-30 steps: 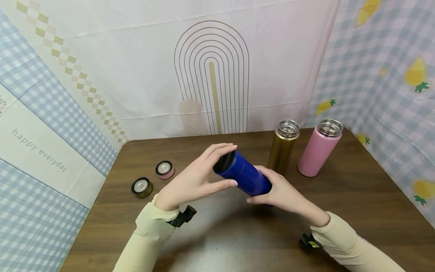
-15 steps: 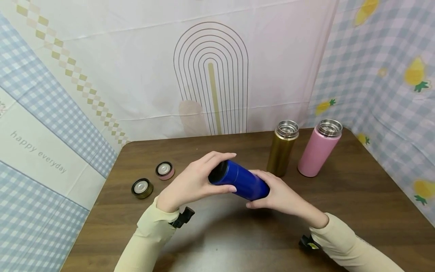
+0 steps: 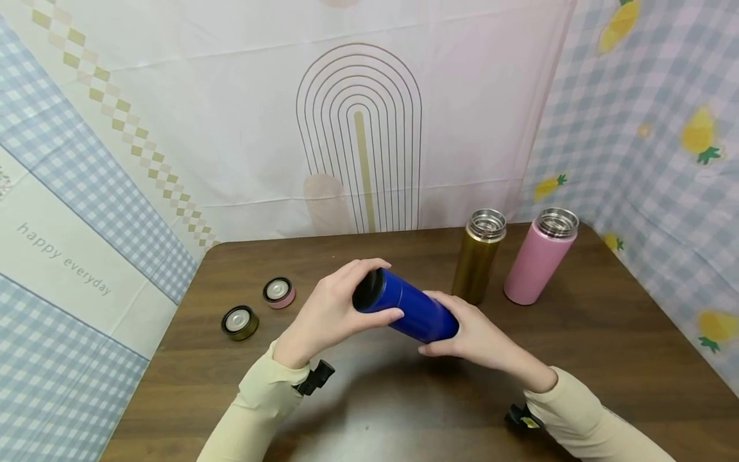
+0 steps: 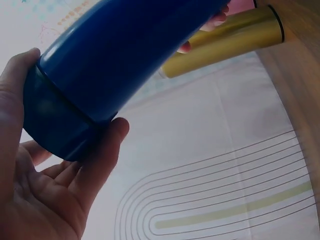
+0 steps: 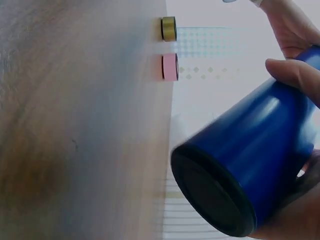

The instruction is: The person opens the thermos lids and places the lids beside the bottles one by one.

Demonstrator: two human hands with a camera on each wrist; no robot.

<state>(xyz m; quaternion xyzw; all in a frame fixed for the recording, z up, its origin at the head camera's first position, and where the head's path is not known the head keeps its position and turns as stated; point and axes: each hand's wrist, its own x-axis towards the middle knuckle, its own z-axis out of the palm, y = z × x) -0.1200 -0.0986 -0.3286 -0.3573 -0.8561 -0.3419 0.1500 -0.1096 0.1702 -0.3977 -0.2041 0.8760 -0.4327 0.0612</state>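
Note:
A dark blue insulated bottle (image 3: 418, 311) is held tilted above the table, its black-topped lid (image 3: 369, 292) up and to the left. A seam separates lid and body in the left wrist view, where the bottle (image 4: 115, 55) fills the upper part. My left hand (image 3: 329, 311) grips the lid between thumb and fingers. Around the lower body, my right hand (image 3: 476, 330) holds the bottle from the right. In the right wrist view the bottle's black base (image 5: 212, 192) shows, and part of the right hand is cut off at the edge.
A gold bottle (image 3: 476, 266) and a pink bottle (image 3: 537, 266) stand lidless at the table's back right. Left of my hands, a pink lid (image 3: 280, 293) and a gold lid (image 3: 240, 323) lie on the wooden table (image 3: 392, 410). Printed cloth hangs behind.
The bottle's lid end has come down and slightly left, so the bottle lies more level. My left hand has lowered with it. Both hands keep their hold.

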